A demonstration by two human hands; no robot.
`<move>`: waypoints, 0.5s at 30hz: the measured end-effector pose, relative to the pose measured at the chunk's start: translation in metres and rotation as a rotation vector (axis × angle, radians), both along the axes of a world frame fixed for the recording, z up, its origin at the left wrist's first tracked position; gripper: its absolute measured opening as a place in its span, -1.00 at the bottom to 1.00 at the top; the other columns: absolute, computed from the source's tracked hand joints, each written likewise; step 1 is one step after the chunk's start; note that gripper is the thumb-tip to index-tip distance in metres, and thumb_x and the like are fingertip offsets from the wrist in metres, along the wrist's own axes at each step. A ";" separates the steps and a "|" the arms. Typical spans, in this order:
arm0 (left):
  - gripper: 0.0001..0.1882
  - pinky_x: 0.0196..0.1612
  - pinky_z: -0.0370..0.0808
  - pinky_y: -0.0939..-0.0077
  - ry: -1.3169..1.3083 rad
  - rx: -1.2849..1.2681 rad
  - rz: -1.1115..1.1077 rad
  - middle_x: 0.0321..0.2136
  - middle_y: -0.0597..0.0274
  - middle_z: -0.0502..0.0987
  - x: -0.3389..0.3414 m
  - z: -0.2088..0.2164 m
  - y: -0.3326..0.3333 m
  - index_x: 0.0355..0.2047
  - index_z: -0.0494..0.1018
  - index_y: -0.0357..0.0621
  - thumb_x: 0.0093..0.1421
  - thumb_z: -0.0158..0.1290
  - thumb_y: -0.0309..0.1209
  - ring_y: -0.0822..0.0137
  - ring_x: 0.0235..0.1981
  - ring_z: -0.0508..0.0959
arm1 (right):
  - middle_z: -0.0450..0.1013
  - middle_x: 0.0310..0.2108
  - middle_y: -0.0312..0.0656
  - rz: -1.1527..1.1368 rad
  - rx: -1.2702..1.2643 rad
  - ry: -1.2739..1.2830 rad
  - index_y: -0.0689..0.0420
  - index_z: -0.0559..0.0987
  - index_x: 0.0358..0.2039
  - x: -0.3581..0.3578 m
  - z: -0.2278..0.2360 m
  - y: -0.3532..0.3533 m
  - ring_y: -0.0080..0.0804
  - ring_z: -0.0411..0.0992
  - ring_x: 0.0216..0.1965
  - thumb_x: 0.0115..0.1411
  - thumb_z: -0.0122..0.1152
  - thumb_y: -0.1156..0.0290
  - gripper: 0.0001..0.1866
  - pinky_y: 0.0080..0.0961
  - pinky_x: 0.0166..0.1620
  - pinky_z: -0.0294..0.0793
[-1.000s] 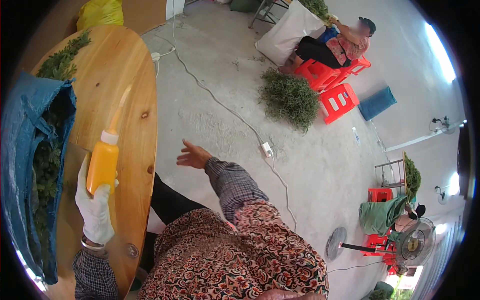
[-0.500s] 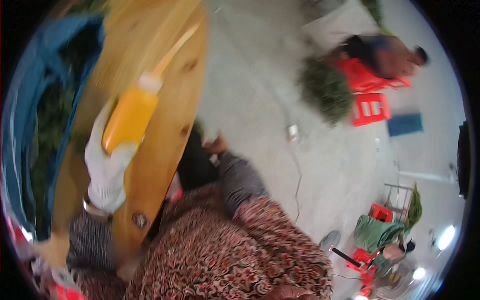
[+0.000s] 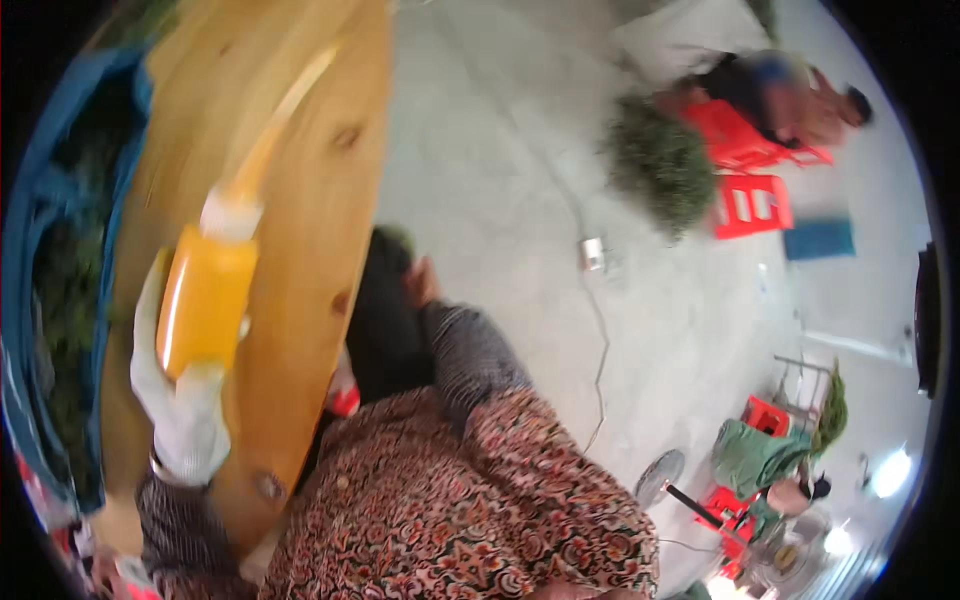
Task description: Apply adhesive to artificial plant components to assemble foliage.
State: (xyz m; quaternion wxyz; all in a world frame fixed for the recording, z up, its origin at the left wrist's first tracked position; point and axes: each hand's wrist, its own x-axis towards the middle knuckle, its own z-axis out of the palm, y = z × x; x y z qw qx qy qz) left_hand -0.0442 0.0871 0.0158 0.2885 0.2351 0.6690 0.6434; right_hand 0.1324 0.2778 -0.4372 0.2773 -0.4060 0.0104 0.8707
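My left hand [image 3: 185,420], in a white knitted glove, is closed around the lower part of a yellow-orange squeeze bottle [image 3: 208,300]. The bottle has a white collar and a long, thin, tapering nozzle that points away over the wooden table [image 3: 300,215]. Bare, my right hand [image 3: 423,283] rests against my dark trouser leg [image 3: 385,320] beside the table's right edge. Its visible fingers look stretched out and show nothing held; the rest of the hand is partly hidden.
Along the table's left side stands a blue plastic container [image 3: 110,215] with dark green plant material. On the grey floor lie a cable with a white box [image 3: 593,253] and a green plant heap [image 3: 660,165]. Red stools [image 3: 752,206] and other people sit to the right.
My left hand and the bottle have moved left and nearer to me, and the bottle is more upright in the picture. My right hand stays by my leg. The view has shifted slightly.
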 end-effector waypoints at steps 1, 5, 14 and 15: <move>-0.05 -0.06 0.48 0.44 -0.023 -0.018 0.012 0.13 -0.03 0.30 0.003 -0.002 0.000 0.29 0.03 -0.26 -0.01 0.24 -0.16 0.21 -0.05 0.47 | 0.42 -0.50 -0.26 0.039 0.032 0.053 0.03 0.53 -0.25 0.005 -0.011 -0.003 -0.47 0.35 -0.52 0.23 -0.19 -0.32 -0.36 -0.53 -0.43 0.31; -0.07 -0.04 0.48 0.46 0.049 -0.097 0.002 0.12 -0.02 0.30 -0.006 -0.005 -0.013 0.28 0.05 -0.25 0.03 0.21 -0.07 0.23 -0.05 0.46 | 0.46 -0.44 -0.25 0.333 0.060 -0.116 0.07 0.52 -0.19 -0.007 0.050 -0.013 -0.50 0.37 -0.47 0.22 -0.15 -0.32 -0.34 -0.63 -0.39 0.32; -0.09 -0.06 0.49 0.48 0.002 -0.006 -0.073 0.07 -0.02 0.33 -0.011 -0.018 0.017 0.27 0.05 -0.26 0.06 0.16 -0.01 0.26 -0.10 0.48 | 0.44 -0.27 -0.15 0.354 0.360 -0.264 0.19 0.46 -0.08 -0.023 0.092 0.040 -0.40 0.36 -0.37 0.22 -0.07 -0.24 -0.32 -0.51 -0.27 0.38; -0.09 -0.07 0.49 0.48 0.006 -0.007 -0.068 0.07 -0.03 0.33 -0.010 -0.016 0.019 0.27 0.06 -0.26 0.07 0.16 -0.01 0.26 -0.11 0.48 | 0.44 -0.26 -0.15 0.396 0.394 -0.295 0.21 0.44 -0.06 -0.024 0.089 0.036 -0.41 0.36 -0.38 0.23 -0.07 -0.22 -0.33 -0.50 -0.27 0.38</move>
